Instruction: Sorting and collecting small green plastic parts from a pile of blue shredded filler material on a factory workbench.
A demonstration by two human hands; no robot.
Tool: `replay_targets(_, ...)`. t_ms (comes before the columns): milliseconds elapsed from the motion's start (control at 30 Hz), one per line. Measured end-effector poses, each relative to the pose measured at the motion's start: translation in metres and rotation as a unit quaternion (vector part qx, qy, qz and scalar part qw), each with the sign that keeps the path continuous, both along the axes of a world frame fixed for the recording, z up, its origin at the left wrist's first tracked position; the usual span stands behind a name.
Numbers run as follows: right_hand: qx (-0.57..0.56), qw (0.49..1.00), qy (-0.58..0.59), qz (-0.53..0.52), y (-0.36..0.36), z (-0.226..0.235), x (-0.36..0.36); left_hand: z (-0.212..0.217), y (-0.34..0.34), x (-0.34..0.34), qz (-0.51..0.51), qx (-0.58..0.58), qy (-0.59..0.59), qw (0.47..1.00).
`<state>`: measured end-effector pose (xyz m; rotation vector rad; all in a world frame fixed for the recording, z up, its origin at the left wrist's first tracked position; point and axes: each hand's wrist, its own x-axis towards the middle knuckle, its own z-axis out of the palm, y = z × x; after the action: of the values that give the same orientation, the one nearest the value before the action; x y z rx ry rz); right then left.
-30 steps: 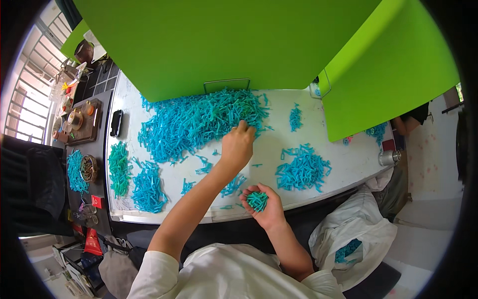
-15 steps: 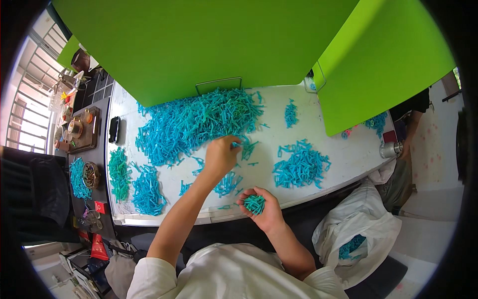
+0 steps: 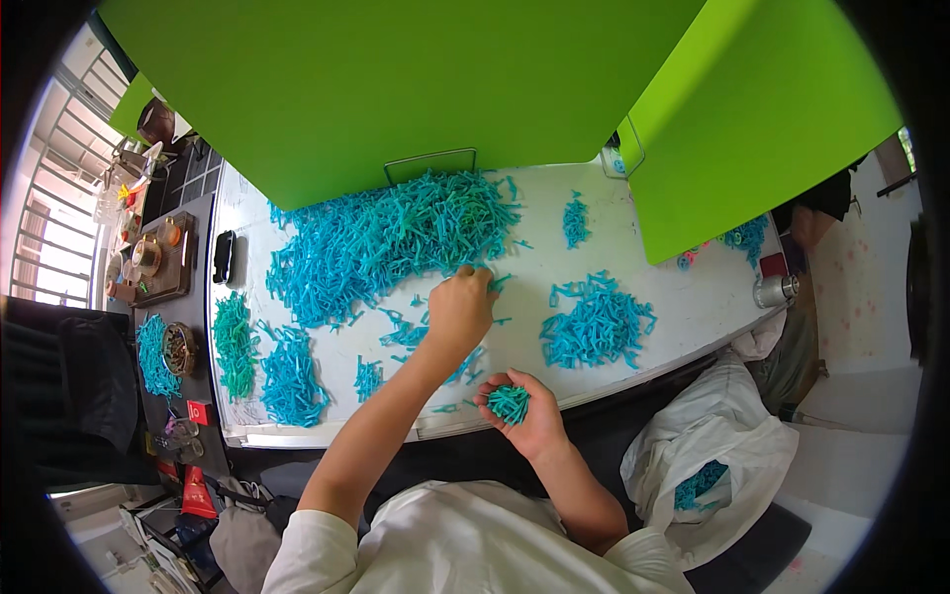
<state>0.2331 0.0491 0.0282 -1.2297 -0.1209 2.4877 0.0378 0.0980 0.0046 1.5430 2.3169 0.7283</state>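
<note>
Green pieces (image 3: 509, 404) cupped snugly in the right hand (image 3: 537, 423), lower centre.
The left hand (image 3: 461, 309) is mid-frame by the blue pile (image 3: 371, 243); from here I can't tell whether it grips anything.

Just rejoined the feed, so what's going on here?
The person's right hand, palm up, cups a bunch of small green plastic-looking strips. The left hand is by the near edge of a large heap of blue-green strips on a white table. A smaller blue pile lies farther right.
</note>
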Motion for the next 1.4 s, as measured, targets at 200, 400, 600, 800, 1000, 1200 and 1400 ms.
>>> replay_targets(200, 0.004, 1.0, 0.002, 0.003, -0.001, 0.0, 0.0, -0.012, -0.005, -0.007, 0.005, 0.058, -0.08, 0.995)
replay_targets(400, 0.013, 1.0, 0.016, 0.006, 0.001, -0.004, -0.003, 0.029, -0.036, -0.027, 0.048, 0.023, -0.239, 0.97)
replay_targets(600, 0.035, 0.999, -0.001, -0.014, 0.001, -0.002, -0.016, 0.1, -0.099, -0.013, -0.033, -0.068, -0.368, 0.927)
replay_targets(800, -0.041, 0.979, 0.199, 0.0, 0.001, -0.008, -0.017, 0.094, -0.101, 0.014, -0.122, -0.04, -0.235, 0.964)
replay_targets(1000, -0.008, 1.0, 0.019, -0.018, 0.006, -0.004, -0.009, 0.042, -0.067, -0.01, -0.036, 0.007, -0.075, 0.997)
replay_targets(1200, -0.016, 0.999, 0.043, -0.011, 0.005, -0.012, -0.003, -0.009, -0.012, -0.012, 0.025, 0.081, 0.071, 0.994)
replay_targets(1400, -0.016, 0.999, 0.04, -0.003, 0.002, -0.013, -0.002, -0.017, -0.01, -0.013, 0.019, 0.094, 0.037, 0.995)
